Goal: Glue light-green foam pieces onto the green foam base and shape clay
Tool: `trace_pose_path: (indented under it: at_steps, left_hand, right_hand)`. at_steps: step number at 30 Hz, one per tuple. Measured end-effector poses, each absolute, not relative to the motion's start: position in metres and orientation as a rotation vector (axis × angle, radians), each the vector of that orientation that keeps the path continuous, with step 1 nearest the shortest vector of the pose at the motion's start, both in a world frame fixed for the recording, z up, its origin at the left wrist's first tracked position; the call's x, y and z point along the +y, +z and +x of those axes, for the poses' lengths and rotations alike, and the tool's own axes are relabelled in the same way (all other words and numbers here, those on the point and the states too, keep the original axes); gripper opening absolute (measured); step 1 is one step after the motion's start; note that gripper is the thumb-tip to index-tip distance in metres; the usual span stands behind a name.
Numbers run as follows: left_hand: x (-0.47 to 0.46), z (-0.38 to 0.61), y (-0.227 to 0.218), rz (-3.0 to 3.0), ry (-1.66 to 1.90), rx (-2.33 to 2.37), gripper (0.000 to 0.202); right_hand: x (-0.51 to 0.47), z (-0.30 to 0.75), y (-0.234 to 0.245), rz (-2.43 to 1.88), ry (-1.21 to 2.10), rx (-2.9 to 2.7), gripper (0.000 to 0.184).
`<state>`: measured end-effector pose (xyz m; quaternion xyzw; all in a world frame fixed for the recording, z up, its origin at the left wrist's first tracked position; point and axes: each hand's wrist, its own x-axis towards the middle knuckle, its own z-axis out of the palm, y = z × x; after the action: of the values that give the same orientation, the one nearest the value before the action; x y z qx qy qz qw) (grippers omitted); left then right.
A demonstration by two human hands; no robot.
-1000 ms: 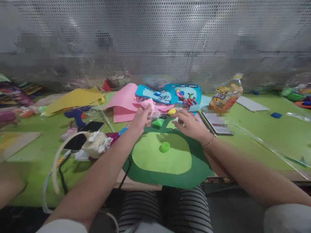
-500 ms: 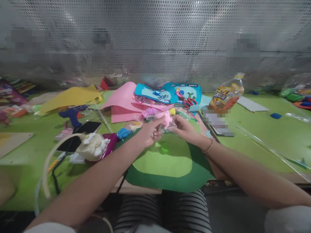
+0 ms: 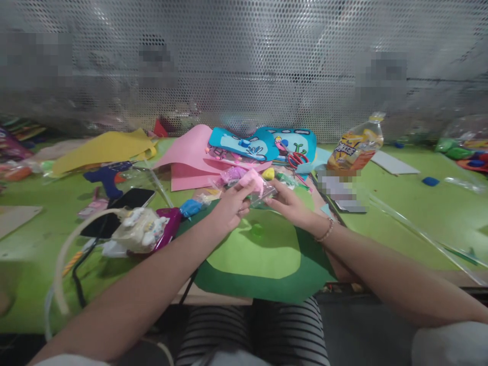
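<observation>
My left hand (image 3: 233, 206) is closed, with thumb and fingers pinching a soft pink lump of modelling clay (image 3: 251, 179). A strand of the clay trails down over a clear plastic bag (image 3: 270, 191). My right hand (image 3: 290, 207) grips the bag's right side between thumb and fingers. Whether the clay is wholly outside the bag cannot be made out. Below both hands lies a light green paper shape (image 3: 255, 259) on a larger dark green sheet (image 3: 244, 291). A small bright green piece (image 3: 257, 230) rests on the light green paper.
Beyond my hands are purple clay (image 3: 233, 175), yellow clay (image 3: 269, 174), red-handled scissors (image 3: 297, 159) and blue cutouts (image 3: 244, 144). To the left are a blue glue gun (image 3: 104, 178), a phone (image 3: 139, 198) and a cable (image 3: 63, 264). A bottle (image 3: 356, 147) stands at right.
The pink clay has shifted a little left and up with my left fingers, stretching a strand over the bag. My right hand stays almost in place, still on the bag.
</observation>
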<state>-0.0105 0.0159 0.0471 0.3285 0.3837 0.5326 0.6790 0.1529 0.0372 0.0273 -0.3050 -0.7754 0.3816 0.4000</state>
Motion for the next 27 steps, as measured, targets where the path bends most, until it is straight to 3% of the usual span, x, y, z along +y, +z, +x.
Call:
trace_pose_path:
  at_steps: [4, 14, 18, 23, 27]
  left_hand:
    - [0.015, -0.009, 0.047, 0.775, 1.230, 0.877, 0.029]
    - [0.020, -0.014, 0.043, 0.966, 1.233, 0.932, 0.033]
    - [0.022, -0.016, 0.037, 1.333, 1.261, 1.165, 0.028]
    - [0.018, -0.017, 0.038, 1.674, 1.481, 1.588, 0.048]
    - [0.009, -0.016, 0.041, 1.935, 1.341, 1.481, 0.024]
  right_hand:
    - [0.034, 0.151, 0.034, -0.969, 0.945, -1.878, 0.020]
    - [0.035, 0.153, 0.043, -1.021, 1.299, -1.539, 0.029]
    - [0.042, 0.156, 0.040, -0.995, 1.316, -1.520, 0.031]
    - [0.047, 0.162, 0.038, -1.026, 1.174, -1.663, 0.033]
    - [0.042, 0.160, 0.043, -1.043, 1.069, -1.765, 0.037]
